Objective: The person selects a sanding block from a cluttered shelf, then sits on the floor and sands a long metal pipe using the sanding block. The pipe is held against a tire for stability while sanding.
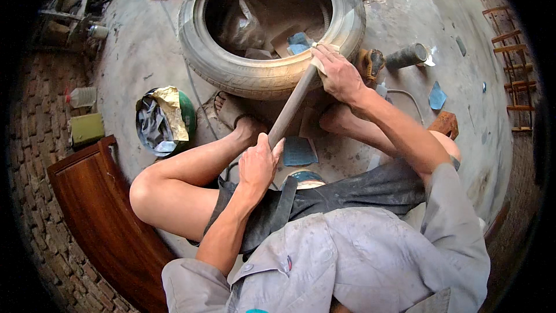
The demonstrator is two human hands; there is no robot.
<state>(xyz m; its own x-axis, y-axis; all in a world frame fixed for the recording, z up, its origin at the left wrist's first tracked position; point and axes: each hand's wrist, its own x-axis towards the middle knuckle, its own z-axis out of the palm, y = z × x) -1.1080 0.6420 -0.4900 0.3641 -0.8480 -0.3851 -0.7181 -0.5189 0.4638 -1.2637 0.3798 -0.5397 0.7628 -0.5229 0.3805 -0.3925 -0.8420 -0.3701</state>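
A long, round grey-brown wooden rod (294,104) slants up from my lap to the rim of a large tyre (194,32) lying flat between my feet. My left hand (258,165) is wrapped round the rod's near end, with the thumb along it. At the far end my right hand (339,75) is closed over the rod, pressing a pale folded piece of sandpaper (318,65) against it. The fingertips curl over the top, beside the tyre's dusty inner edge. My palm hides part of the sandpaper and the rod's tip.
Inside the tyre lie a clear plastic bag (249,26) and blue scraps (298,42). A yellow-black power tool (373,65) and its cord are right of the tyre. A green bucket (186,113) holding cloth and a brown wooden panel (98,197) stand to my left.
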